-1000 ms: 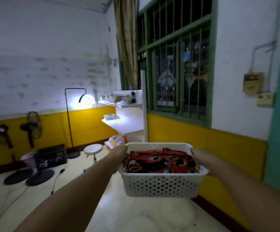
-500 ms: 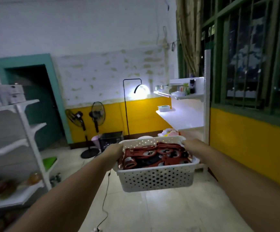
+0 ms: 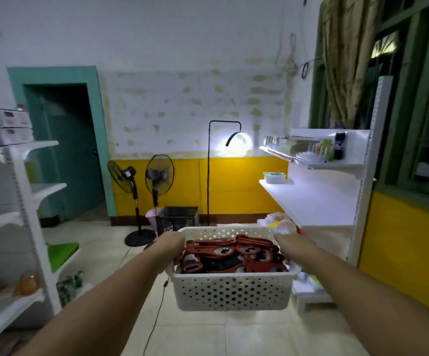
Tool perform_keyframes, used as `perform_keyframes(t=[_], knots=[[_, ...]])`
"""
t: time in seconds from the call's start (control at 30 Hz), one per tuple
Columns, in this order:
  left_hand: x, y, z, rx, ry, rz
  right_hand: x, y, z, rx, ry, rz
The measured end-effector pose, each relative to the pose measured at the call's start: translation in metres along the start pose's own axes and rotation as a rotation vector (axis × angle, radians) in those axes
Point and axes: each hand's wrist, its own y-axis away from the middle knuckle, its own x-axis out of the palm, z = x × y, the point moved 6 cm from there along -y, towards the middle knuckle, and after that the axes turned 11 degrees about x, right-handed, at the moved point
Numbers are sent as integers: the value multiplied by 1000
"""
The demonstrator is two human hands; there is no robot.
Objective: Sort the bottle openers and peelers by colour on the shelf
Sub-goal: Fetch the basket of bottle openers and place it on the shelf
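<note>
Red and black plastic tools (image 3: 230, 255), tangled and indistinct, fill a white perforated basket (image 3: 231, 291); left hand (image 3: 170, 246) and right hand (image 3: 289, 244) clasp its side rims.

Single head-worn view faces forward and down, close above the basket (image 3: 232, 291).

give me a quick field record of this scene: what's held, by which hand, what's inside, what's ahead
held: white perforated basket, off the floor
left hand: grips the basket's left rim
right hand: grips its right rim
contents: red utensils piled with some black ones; openers or peelers, can't tell
ahead right: white shelf, a small white tub at its far end
back wall: lit floor lamp, two standing fans
</note>
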Motion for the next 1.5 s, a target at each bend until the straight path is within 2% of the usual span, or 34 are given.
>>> perform_keyframes(t=[0.37, 0.6, 0.77, 0.9, 1.13, 1.33, 1.5], knots=[[82, -221, -22, 4, -73, 95, -4, -223, 45, 48, -50, -54], [110, -358, -39, 29, -65, -10, 4, -376, 99, 30, 15, 2], [107, -459, -23, -49, -120, -26, 35, -473, 147, 48, -7, 88], [110, -559, -8, -26, -148, -12, 69, -557, 178, 124, -147, 134], [120, -740, 4, -15, -164, 33, 112, -688, 223, 220, -229, 76], [158, -863, 8, -19, -174, 77, 122, -802, 241, 303, -327, 31], [187, -955, 7, -75, -142, 10, 129, -915, 269, 310, -413, 49]])
